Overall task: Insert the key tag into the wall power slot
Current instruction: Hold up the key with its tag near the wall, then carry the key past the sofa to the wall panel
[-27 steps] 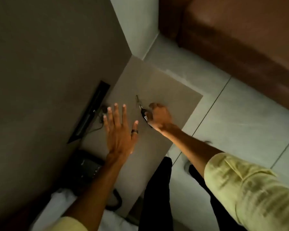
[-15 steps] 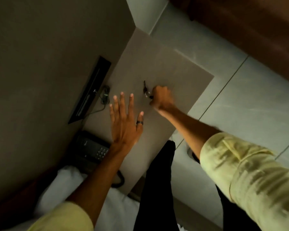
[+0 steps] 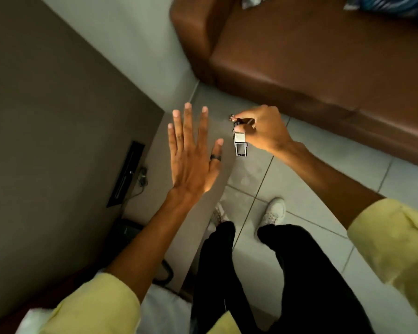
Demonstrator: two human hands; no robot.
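Key tag hangs just left of centre in the head view, at about 9 o'clock of our right hand, whose thumb and fingers pinch its top end and the ring there; it is off the table, over the floor tiles. Our left hand is held flat beside it with fingers spread, gripping nothing. We judge the tag light and stiff, a small framed plate with an open lower loop, so it should swing freely; pinching the plate itself would steady it for a slot. Whether a key dangles behind the fingers we cannot tell. No wall power slot is clearly visible; the dark recess at 9 o'clock on the wall is too dim to identify.
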